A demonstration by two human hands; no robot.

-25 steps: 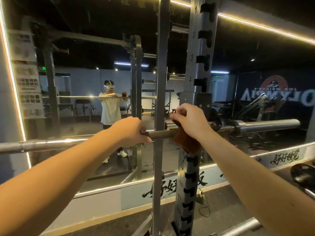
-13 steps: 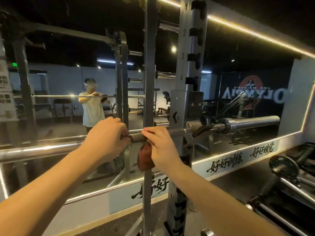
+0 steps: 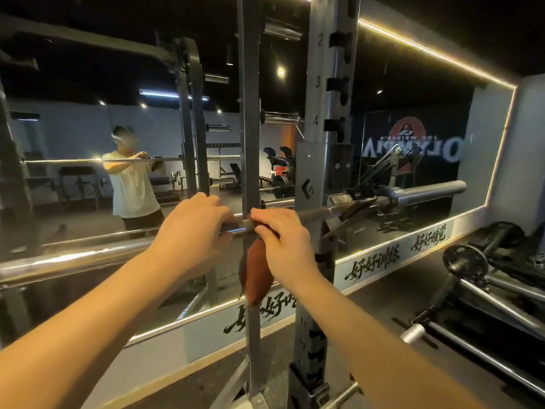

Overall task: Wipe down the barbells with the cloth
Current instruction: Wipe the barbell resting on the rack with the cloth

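A long steel barbell (image 3: 88, 256) lies across the rack at chest height, its sleeve end (image 3: 427, 191) sticking out to the right. My left hand (image 3: 191, 231) grips the shaft just left of the thin upright. Right beside it, my right hand (image 3: 283, 240) is curled round the shaft with a reddish-brown cloth (image 3: 255, 278) under it. The cloth's loose end hangs down below the bar.
The numbered rack post (image 3: 321, 113) and a thin upright (image 3: 249, 113) stand just behind the bar. A wall mirror (image 3: 88, 128) with a lit frame reflects a person at the bar. More bars and a plate (image 3: 466, 262) lie on the floor at right.
My right hand with the cloth slid left along the shaft, from the rack post until it sits next to my left hand. The view turned to the right.
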